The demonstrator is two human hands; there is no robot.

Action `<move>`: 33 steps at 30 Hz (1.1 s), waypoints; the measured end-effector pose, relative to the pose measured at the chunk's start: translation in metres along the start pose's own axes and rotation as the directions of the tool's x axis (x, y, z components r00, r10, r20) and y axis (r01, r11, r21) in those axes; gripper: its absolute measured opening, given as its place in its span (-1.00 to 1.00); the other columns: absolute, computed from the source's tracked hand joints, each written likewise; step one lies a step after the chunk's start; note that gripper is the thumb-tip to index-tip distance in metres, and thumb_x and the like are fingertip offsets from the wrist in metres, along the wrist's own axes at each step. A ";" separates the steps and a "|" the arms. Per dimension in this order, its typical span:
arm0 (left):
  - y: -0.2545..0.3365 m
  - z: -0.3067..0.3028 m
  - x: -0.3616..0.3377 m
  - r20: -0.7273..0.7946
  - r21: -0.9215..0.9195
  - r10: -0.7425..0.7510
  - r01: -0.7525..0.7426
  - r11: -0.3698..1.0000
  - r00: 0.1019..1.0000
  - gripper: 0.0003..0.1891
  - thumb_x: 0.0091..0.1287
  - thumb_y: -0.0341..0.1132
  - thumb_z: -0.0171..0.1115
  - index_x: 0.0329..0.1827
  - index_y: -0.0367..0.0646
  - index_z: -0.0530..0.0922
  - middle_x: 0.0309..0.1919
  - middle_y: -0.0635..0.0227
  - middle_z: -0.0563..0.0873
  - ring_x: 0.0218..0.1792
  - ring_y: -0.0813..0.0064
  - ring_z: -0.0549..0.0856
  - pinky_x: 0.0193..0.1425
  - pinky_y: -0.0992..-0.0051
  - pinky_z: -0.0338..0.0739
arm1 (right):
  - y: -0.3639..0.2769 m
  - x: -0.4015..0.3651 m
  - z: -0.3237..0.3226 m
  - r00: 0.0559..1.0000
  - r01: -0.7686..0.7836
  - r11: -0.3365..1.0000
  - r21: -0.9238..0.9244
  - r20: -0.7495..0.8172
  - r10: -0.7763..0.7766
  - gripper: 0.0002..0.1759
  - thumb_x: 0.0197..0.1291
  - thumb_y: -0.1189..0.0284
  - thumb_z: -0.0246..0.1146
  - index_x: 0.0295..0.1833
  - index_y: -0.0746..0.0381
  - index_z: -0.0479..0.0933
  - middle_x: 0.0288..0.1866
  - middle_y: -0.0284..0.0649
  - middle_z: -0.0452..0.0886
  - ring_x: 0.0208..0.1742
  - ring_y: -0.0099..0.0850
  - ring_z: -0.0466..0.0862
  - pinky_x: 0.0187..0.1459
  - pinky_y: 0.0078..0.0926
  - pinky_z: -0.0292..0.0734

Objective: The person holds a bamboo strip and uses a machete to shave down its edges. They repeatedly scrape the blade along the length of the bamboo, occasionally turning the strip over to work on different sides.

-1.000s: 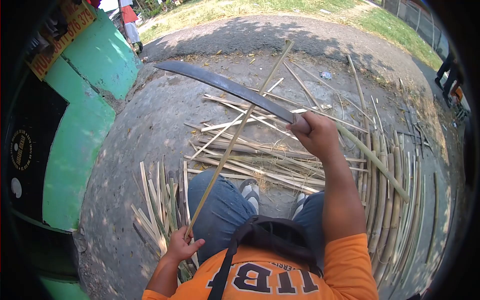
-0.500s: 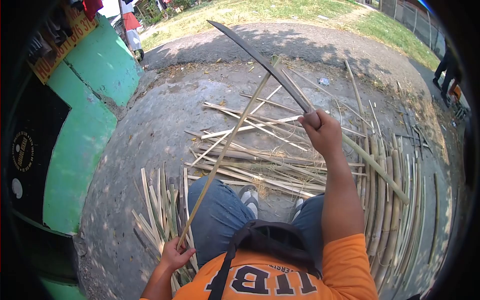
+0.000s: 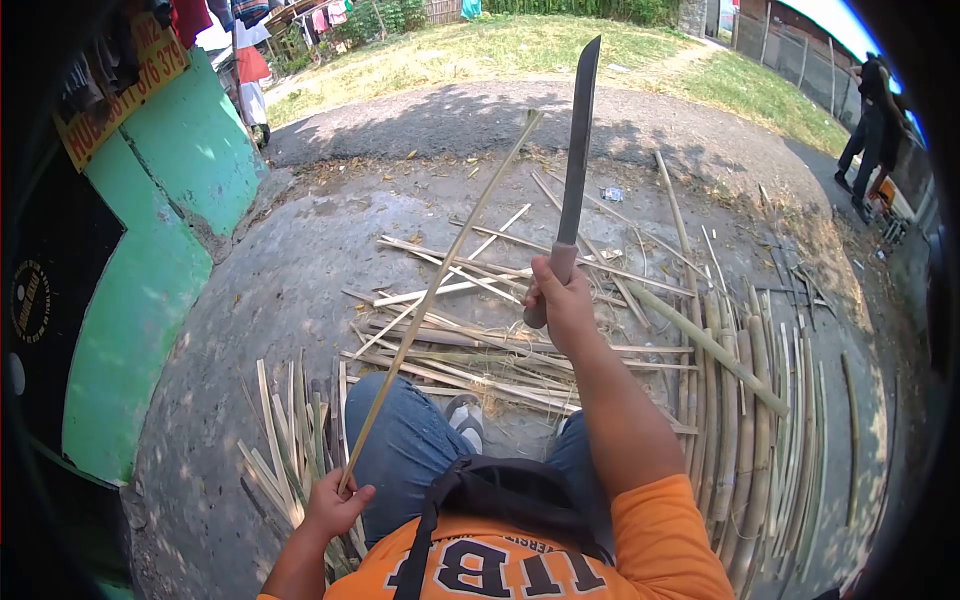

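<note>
My right hand (image 3: 562,298) is wrapped round the handle of a machete (image 3: 578,150), its long dark blade pointing up and away from me. In my left hand (image 3: 338,503), beside my left knee, is the near end of a long thin bamboo strip (image 3: 432,290). The strip slants up and away to the right, its far tip left of the blade and apart from it. Beyond my knees lies a loose pile of split bamboo strips (image 3: 480,345) on the ground.
More split strips (image 3: 285,430) lie by my left leg. Whole bamboo poles (image 3: 735,430) are laid side by side on the right, one thicker pole (image 3: 710,345) slanting across them. A green wall (image 3: 150,270) stands on the left. Another person (image 3: 868,125) stands far right.
The machete has swung from slanting left across the strip to nearly upright, clear of it. My right hand has moved left. My left hand still grips the strip. The view has shifted slightly.
</note>
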State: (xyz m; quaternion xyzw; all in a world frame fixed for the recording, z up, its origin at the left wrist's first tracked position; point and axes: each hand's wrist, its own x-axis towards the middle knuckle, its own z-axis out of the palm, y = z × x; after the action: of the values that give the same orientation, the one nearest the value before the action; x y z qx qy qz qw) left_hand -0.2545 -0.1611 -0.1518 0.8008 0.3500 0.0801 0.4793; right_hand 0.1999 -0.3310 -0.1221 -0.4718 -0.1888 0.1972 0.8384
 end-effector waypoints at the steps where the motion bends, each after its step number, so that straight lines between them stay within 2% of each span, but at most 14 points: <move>1: 0.012 0.003 0.008 0.029 0.002 0.011 -0.011 1.000 1.000 -0.63 0.34 -0.24 0.60 -0.34 -0.11 0.47 -0.63 0.64 0.43 -0.58 0.77 0.33 -0.50 0.56 0.21 | -0.002 -0.007 0.013 1.000 -0.001 0.999 0.052 0.024 0.000 -0.59 0.44 0.10 0.45 -0.09 0.23 0.53 -0.40 -0.35 0.56 -0.44 -0.53 0.59 -0.31 -0.46 0.56; 5: 0.053 0.026 0.038 0.091 -0.099 0.061 -0.052 0.994 0.994 -0.63 0.38 -0.21 0.58 -0.27 -0.10 0.47 -0.56 0.65 0.45 -0.54 0.80 0.35 -0.48 0.60 0.22 | -0.006 -0.014 0.020 0.996 -0.069 0.997 0.016 0.052 0.068 -0.48 0.43 0.08 0.45 0.12 0.35 0.61 -0.35 -0.35 0.59 -0.45 -0.59 0.56 -0.36 -0.53 0.52; 9: 0.088 0.042 0.065 0.134 -0.196 0.089 -0.061 0.979 0.987 -0.65 0.38 -0.24 0.58 -0.24 -0.10 0.46 -0.55 0.66 0.44 -0.52 0.80 0.34 -0.45 0.63 0.23 | -0.010 -0.016 0.025 0.997 -0.072 0.993 0.097 0.038 0.069 -0.50 0.35 0.09 0.52 0.04 0.30 0.58 0.19 -0.15 0.67 -0.49 -0.63 0.52 -0.37 -0.56 0.52; 13: 0.108 0.060 0.086 0.157 -0.170 0.178 -0.151 0.974 0.971 -0.67 0.39 -0.28 0.56 -0.26 -0.09 0.47 -0.54 0.66 0.44 -0.52 0.80 0.33 -0.45 0.61 0.24 | -0.013 -0.022 0.033 0.999 -0.046 0.980 0.195 -0.007 0.049 -0.51 0.31 0.07 0.56 -0.11 0.24 0.52 0.46 0.01 0.56 -0.52 -0.63 0.53 -0.37 -0.55 0.53; 14: 0.116 0.064 0.090 0.157 -0.098 0.172 -0.158 0.983 0.972 -0.67 0.38 -0.26 0.56 -0.28 -0.12 0.49 -0.55 0.64 0.45 -0.51 0.79 0.35 -0.44 0.60 0.26 | -0.014 -0.024 0.037 0.998 -0.022 0.977 0.214 -0.055 0.035 -0.52 0.30 0.06 0.56 -0.12 0.21 0.52 0.22 -0.08 0.69 -0.52 -0.61 0.55 -0.39 -0.56 0.51; 17: 0.150 0.076 0.099 0.205 0.041 0.122 -0.133 0.990 0.971 -0.68 0.37 -0.31 0.56 -0.26 -0.09 0.47 -0.51 0.65 0.47 -0.47 0.79 0.41 -0.41 0.61 0.30 | -0.006 -0.016 0.034 0.993 -0.050 0.972 0.231 -0.089 0.072 -0.53 0.30 0.07 0.56 -0.13 0.16 0.49 -0.14 -0.25 0.69 -0.52 -0.58 0.55 -0.40 -0.56 0.49; 18: 0.155 0.079 0.103 0.206 0.038 0.140 -0.151 0.988 0.968 -0.69 0.37 -0.30 0.56 -0.25 -0.10 0.49 -0.51 0.64 0.49 -0.46 0.78 0.43 -0.40 0.60 0.32 | -0.013 -0.017 0.036 0.992 -0.030 0.962 0.270 -0.114 0.063 -0.54 0.31 0.09 0.56 -0.14 0.14 0.46 -0.36 -0.37 0.55 -0.53 -0.55 0.54 -0.41 -0.51 0.50; 22: 0.162 0.089 0.123 0.172 0.152 0.191 -0.218 0.964 0.966 -0.57 0.34 -0.02 0.57 -0.17 -0.21 0.59 -0.55 0.45 0.58 -0.49 0.61 0.52 -0.39 0.45 0.43 | -0.016 -0.012 0.029 0.989 -0.075 0.890 0.449 -0.078 0.123 -0.58 0.33 0.19 0.55 0.01 0.19 0.52 -0.06 -0.32 0.71 -0.45 -0.62 0.49 -0.32 -0.50 0.54; 23: 0.170 0.091 0.124 0.176 0.207 0.196 -0.231 0.951 0.965 -0.54 0.34 0.03 0.55 -0.14 -0.22 0.61 -0.52 0.38 0.62 -0.47 0.54 0.58 -0.36 0.41 0.48 | -0.026 -0.014 0.033 0.990 -0.050 0.894 0.445 -0.098 0.103 -0.60 0.37 0.21 0.52 -0.20 0.12 0.40 -0.14 -0.22 0.73 -0.48 -0.56 0.51 -0.36 -0.49 0.54; 24: 0.169 0.092 0.127 0.170 0.215 0.228 -0.262 0.941 0.959 -0.57 0.34 0.00 0.55 -0.15 -0.21 0.61 -0.55 0.41 0.59 -0.50 0.57 0.55 -0.39 0.43 0.44 | -0.026 -0.013 0.030 0.990 -0.069 0.884 0.462 -0.080 0.119 -0.60 0.39 0.25 0.51 -0.19 0.14 0.38 0.06 -0.15 0.75 -0.46 -0.57 0.49 -0.35 -0.51 0.53; 25: 0.167 0.094 0.128 0.171 0.221 0.261 -0.295 0.930 0.950 -0.59 0.35 -0.02 0.56 -0.16 -0.19 0.61 -0.58 0.44 0.56 -0.52 0.60 0.52 -0.42 0.44 0.39 | -0.024 -0.009 0.026 0.988 -0.067 0.890 0.452 -0.093 0.121 -0.61 0.40 0.26 0.50 -0.15 0.14 0.38 0.03 -0.16 0.75 -0.47 -0.60 0.46 -0.34 -0.52 0.53; 27: 0.175 0.091 0.126 0.227 0.283 0.130 -0.193 0.940 0.965 -0.50 0.34 0.05 0.54 0.05 -0.19 0.62 -0.36 0.26 0.68 -0.32 0.42 0.68 -0.20 0.34 0.56 | -0.028 -0.008 0.025 0.982 -0.076 0.883 0.463 -0.120 0.147 -0.68 0.42 0.28 0.47 -0.14 0.15 0.44 0.02 -0.21 0.75 -0.45 -0.63 0.46 -0.32 -0.54 0.53; 30: 0.149 0.085 0.117 0.102 0.547 0.641 -0.581 0.603 0.761 -0.25 0.31 0.19 0.52 0.35 -0.18 0.51 0.05 0.05 0.66 0.09 0.13 0.70 0.21 0.16 0.57 | -0.027 -0.005 0.023 0.977 -0.060 0.868 0.492 -0.150 0.153 -0.71 0.45 0.32 0.42 0.11 0.22 0.56 0.03 -0.26 0.74 -0.44 -0.69 0.45 -0.31 -0.64 0.49; 33: 0.134 0.048 0.089 0.072 0.468 0.474 -0.450 0.761 0.877 -0.01 0.25 0.33 0.50 0.54 -0.16 0.35 0.36 -0.06 0.47 0.40 -0.12 0.50 0.52 0.03 0.37 | -0.019 0.003 0.012 0.971 -0.037 0.886 0.462 -0.194 0.142 -0.71 0.48 0.31 0.39 0.12 0.22 0.54 0.03 -0.26 0.75 -0.44 -0.69 0.46 -0.34 -0.66 0.48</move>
State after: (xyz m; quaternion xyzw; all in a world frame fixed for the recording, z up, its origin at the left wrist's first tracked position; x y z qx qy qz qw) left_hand -0.1017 -0.1784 -0.0846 0.9517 0.1625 0.1284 0.2265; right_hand 0.1994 -0.3300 -0.0994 -0.2898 -0.0204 0.2204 0.9311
